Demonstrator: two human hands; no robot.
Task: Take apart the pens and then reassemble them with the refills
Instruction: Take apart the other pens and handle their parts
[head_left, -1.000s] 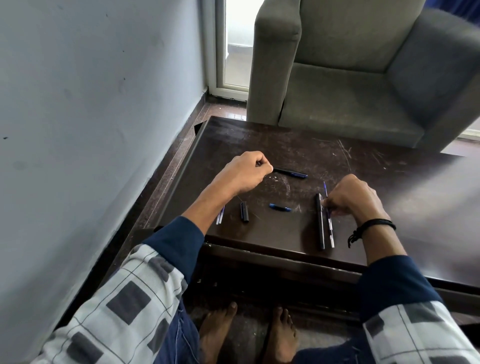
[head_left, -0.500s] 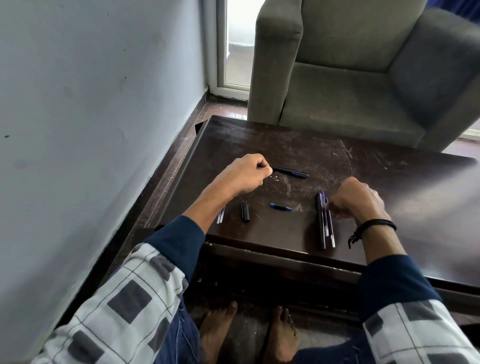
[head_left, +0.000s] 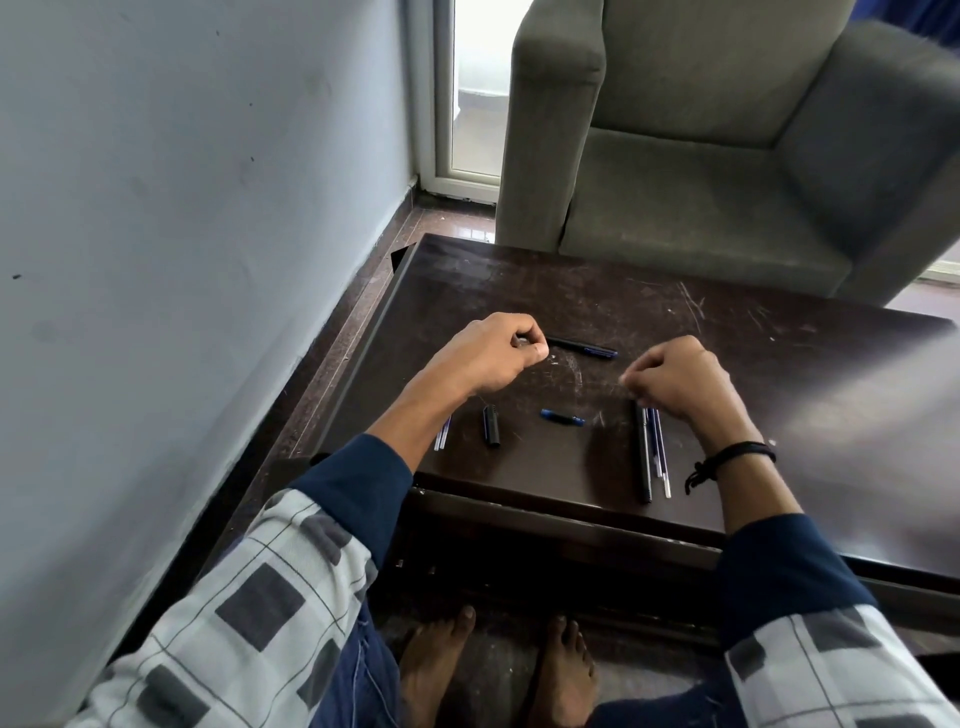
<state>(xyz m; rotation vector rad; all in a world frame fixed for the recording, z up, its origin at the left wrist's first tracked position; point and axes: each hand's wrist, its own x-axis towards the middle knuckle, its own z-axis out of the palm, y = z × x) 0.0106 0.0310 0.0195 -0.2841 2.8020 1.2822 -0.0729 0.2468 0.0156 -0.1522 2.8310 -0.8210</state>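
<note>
A dark brown, scratched wooden counter (head_left: 727, 332) stands between a pale grey-blue wall (head_left: 182, 208) and a grey upholstered armchair (head_left: 701, 156). Pen parts lie spread on it:

- a short black plastic cap (head_left: 491, 426);
- a short blue plastic section (head_left: 562, 417);
- a long black plastic barrel (head_left: 643, 457), with thin blue-and-white refills (head_left: 660, 457) just beside it;
- further thin refills (head_left: 442, 439), partly hidden by the left forearm.

The left hand (head_left: 493, 358) has its fingers (head_left: 530, 348) curled round one end of a slim black pen with a blue end (head_left: 582, 347). The pen extends toward the right hand (head_left: 680, 384). The right hand's fingers are curled above the far ends of the barrel and refills. Whether they pinch anything cannot be determined.

The step in hand appears to be working on the pen gripped on the left. The next move probably calls for the right hand to take the free blue end, then pull or twist along the pen's axis against the left grip.
</note>
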